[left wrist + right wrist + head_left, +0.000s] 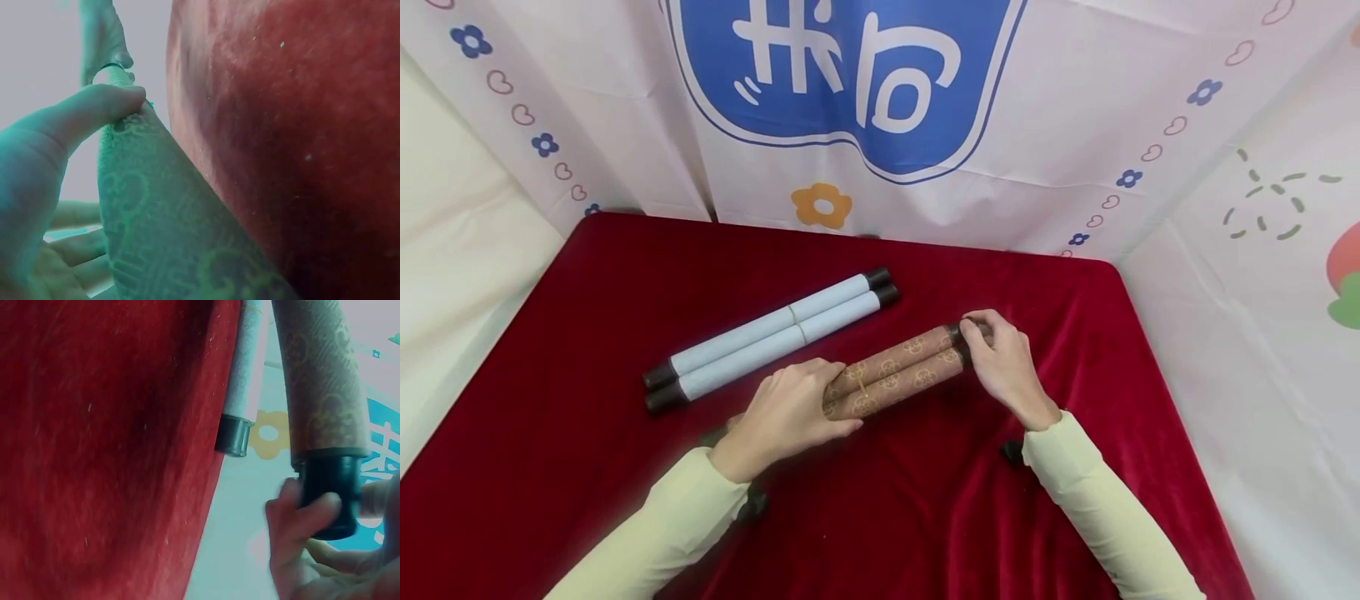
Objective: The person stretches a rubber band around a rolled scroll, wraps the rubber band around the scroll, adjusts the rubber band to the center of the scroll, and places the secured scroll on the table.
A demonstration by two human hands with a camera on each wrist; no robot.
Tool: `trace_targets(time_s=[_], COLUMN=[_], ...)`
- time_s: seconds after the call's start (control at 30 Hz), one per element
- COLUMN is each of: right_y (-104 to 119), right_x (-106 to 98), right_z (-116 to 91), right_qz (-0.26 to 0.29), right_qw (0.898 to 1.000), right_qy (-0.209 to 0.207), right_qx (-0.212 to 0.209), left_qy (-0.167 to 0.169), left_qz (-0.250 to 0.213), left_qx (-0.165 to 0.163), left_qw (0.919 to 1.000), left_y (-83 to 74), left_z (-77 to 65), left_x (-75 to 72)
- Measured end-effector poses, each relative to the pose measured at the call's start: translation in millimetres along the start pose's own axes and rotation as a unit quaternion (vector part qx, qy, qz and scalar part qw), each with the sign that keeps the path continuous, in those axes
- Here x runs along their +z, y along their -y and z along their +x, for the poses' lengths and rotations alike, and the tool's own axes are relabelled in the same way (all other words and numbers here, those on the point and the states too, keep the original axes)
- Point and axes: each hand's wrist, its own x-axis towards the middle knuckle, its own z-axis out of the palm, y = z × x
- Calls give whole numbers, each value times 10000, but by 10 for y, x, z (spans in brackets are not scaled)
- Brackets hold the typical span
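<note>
A brown scroll (898,371) with gold flower patterns, two rolls side by side, lies slantwise between my hands in the head view. Around its left part, my left hand (786,412) grips it from above; the thumb (119,103) presses along its side in the left wrist view. My right hand (1000,362) holds the dark end caps at the far right. Up close in the right wrist view, fingers curl about a black end cap (331,487). A thin gold cord crosses the rolls. The left end is mostly hidden behind my left hand and wrist.
Beyond the brown scroll lies a pale blue scroll (767,333), two rolls with dark ends tied by a thin string. Both are on a table with a red velvet cloth (887,517), wrinkled at right. Printed white curtains (625,142) hang behind the table.
</note>
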Motion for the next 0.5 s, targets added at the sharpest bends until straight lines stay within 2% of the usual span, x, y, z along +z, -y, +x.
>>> trace_targets(time_s=[0.2, 0.3, 0.5], right_y=[-10, -33, -63], right_x=[-64, -81, -104], right_z=[-63, -110, -192], right_qz=[-668, -999, -1360], right_qw=[9974, 9947, 9901], right_qy=[255, 232, 329], right_qx=[-18, -45, -138], left_qy=[-35, -63, 23], left_qz=[73, 127, 117], left_qx=[54, 52, -71], left_qw=[10000, 9999, 9999], left_y=[56, 86, 128], left_z=[169, 269, 458], left_x=[25, 49, 110])
